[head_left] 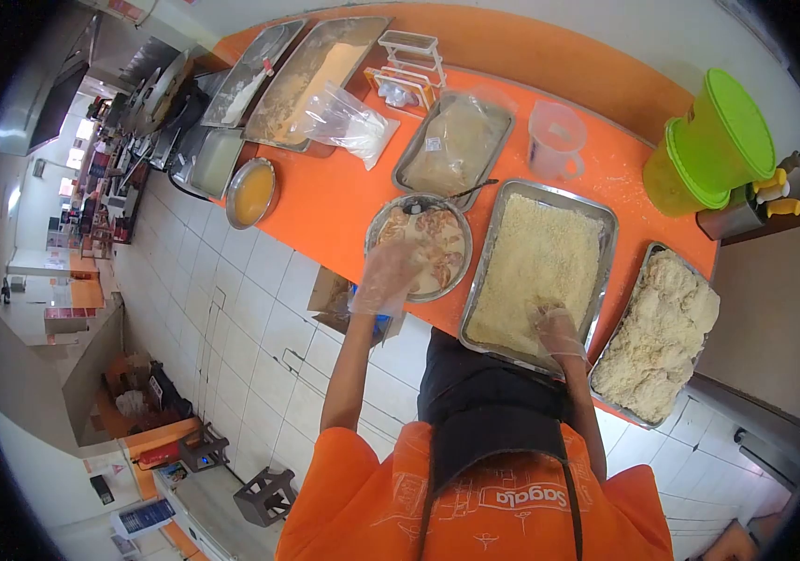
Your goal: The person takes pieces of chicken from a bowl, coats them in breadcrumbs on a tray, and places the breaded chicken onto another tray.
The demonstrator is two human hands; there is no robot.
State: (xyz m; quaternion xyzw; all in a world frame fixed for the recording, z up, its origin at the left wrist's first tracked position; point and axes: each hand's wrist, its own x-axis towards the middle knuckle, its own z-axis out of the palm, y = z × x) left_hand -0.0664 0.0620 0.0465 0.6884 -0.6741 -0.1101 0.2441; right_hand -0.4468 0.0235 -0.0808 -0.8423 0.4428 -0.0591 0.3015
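Note:
My left hand (391, 273), in a clear plastic glove, is over the left side of a round metal bowl (466, 245) of raw meat pieces in pale liquid (433, 245); its fingertips are blurred. In the middle, a metal tray (608, 224) holds pale crumbs (540, 257). My right hand (557, 329), also gloved, touches the crumbs near the tray's front edge, and its fingertips are partly hidden there. To the right, another tray (606, 385) is heaped with crumb-coated pieces (664, 332). A dark handle (475, 189) sticks out of the bowl.
Behind the bowl are a bag-covered tray (456, 145) and a clear jug (556, 140). Green tubs (727, 131) and a knife holder (736, 217) stand at the right. Farther left are a bowl of orange liquid (252, 194), a plastic bag (349, 126) and a large powder tray (311, 84).

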